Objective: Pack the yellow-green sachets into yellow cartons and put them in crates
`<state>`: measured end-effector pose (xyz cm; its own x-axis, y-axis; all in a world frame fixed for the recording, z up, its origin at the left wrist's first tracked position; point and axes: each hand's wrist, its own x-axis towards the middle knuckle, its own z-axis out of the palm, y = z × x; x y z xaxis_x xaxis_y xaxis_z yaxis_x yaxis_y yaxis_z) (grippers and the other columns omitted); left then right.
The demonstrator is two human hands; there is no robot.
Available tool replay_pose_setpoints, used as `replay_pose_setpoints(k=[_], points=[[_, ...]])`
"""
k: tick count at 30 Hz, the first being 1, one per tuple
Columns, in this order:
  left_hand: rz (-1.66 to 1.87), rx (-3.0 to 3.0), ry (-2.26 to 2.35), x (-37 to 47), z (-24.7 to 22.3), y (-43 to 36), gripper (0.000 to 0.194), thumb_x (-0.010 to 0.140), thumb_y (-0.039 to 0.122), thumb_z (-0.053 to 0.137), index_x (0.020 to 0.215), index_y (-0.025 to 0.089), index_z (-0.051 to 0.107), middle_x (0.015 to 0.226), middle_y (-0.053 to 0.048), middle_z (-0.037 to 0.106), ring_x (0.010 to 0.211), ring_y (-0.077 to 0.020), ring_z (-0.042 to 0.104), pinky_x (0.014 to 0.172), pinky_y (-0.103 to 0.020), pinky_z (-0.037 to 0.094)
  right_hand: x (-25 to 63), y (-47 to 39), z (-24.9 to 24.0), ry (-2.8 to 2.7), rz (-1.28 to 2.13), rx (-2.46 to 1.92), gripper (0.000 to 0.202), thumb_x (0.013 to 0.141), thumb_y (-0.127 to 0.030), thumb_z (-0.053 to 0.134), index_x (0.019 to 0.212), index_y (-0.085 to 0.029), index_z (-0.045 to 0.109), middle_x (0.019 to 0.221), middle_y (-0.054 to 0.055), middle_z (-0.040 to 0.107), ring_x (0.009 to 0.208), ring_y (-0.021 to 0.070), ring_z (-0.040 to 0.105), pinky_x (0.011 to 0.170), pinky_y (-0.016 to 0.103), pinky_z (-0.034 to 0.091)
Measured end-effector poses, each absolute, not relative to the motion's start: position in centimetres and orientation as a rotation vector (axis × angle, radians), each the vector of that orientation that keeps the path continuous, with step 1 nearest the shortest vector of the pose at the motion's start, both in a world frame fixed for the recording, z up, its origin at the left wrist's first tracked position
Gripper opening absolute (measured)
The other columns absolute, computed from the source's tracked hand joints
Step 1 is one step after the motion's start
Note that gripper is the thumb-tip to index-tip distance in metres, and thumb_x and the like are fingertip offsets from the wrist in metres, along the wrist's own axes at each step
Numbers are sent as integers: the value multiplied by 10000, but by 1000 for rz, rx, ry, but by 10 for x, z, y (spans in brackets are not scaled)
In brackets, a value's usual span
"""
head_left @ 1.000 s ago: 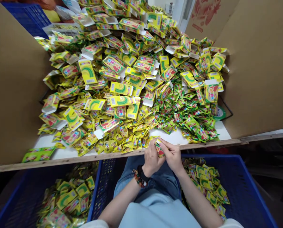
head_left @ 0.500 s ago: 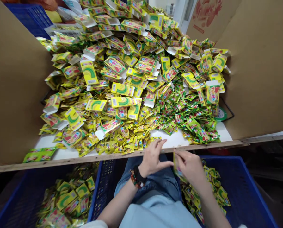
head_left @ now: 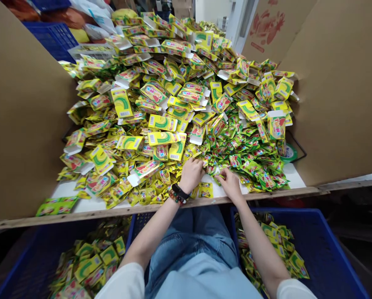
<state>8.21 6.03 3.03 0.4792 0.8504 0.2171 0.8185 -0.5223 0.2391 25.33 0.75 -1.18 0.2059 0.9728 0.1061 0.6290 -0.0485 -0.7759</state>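
My left hand (head_left: 192, 174), with a dark band and a bead bracelet at the wrist, has its fingers curled down at the front of the small yellow sachets (head_left: 148, 194). My right hand (head_left: 230, 185) is bent with thumb and fingers close together at the near edge of the small green sachets (head_left: 235, 160). What either hand pinches is too small to make out. Between the hands and the board's edge lies a flat yellow sachet (head_left: 205, 190). Above them, printed yellow cartons (head_left: 163, 138), several with open white flaps, are heaped up.
Blue crates (head_left: 324, 245) under the board hold filled yellow packs (head_left: 87, 261). Cardboard walls (head_left: 335, 95) flank the heap. A wooden strip (head_left: 111, 214) edges the board. Green packs (head_left: 56, 206) lie at the left corner, and a green tape roll (head_left: 289, 153) at the right.
Both hands have moved forward from above my lap onto the sachets. The yellow pack that was in my right hand is no longer there. The view has shifted slightly.
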Motion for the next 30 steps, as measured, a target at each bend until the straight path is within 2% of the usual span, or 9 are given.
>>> replay_pose_setpoints(k=[2,5,8,13,18,20,24,27,30], points=[[638,2442,1481,77,34,50,94,822,126,497,842,169,578,736,-43,600,725,-190,550,673,-291,403,258,-5,-6,-1434,777,-1589,259,792,-428,665,833,-182,597,783,17,641,748,181,639,697,311,538],[791,2117,1353,75,40,34,149,814,136,473,905,165,588,636,22,539,567,-129,471,595,-251,355,258,-22,14,-1251,1145,-1284,344,712,-403,750,956,-205,610,954,20,610,720,156,660,526,239,538],[754,1838,1102,77,43,23,173,843,222,485,898,156,635,681,17,581,564,-109,471,576,-233,353,254,-32,40,-1234,1340,-1186,386,702,-311,759,1047,-263,594,1060,9,529,612,97,622,369,181,476],[779,1461,864,77,42,13,344,857,471,579,881,148,695,801,-27,667,737,-150,572,687,-252,441,251,-36,60,-1385,1423,-1225,446,761,-221,669,1175,-313,530,1106,10,494,474,18,543,328,141,429],[879,1260,905,78,29,3,352,671,441,800,839,144,712,799,-33,691,727,-153,605,710,-262,479,249,-33,55,-1386,1295,-1354,627,692,-234,740,1278,-298,526,1091,30,565,436,18,485,349,166,405],[973,1231,946,80,23,-2,331,682,447,790,789,144,708,776,-34,690,705,-149,608,699,-265,488,246,-31,49,-1293,1218,-1368,584,642,-282,799,1196,-240,620,1016,37,629,516,60,527,434,192,452],[971,1457,965,77,29,0,258,773,404,709,826,152,718,763,-44,702,641,-151,614,644,-278,503,243,-32,36,-1187,1348,-1211,279,727,-417,742,830,-158,744,749,38,700,687,163,627,639,287,528],[1043,1922,1189,58,53,29,153,853,246,592,907,180,720,902,-80,721,843,-207,645,794,-345,512,249,-37,29,-1107,1218,-1274,263,700,-421,765,712,-159,746,629,15,688,591,153,593,590,298,515],[1096,2271,1812,26,79,80,264,847,137,520,1044,189,687,1142,-141,657,1119,-308,538,953,-492,423,257,-40,26,-1009,1098,-1322,252,656,-398,794,779,-179,773,650,9,710,589,158,602,599,319,535]])
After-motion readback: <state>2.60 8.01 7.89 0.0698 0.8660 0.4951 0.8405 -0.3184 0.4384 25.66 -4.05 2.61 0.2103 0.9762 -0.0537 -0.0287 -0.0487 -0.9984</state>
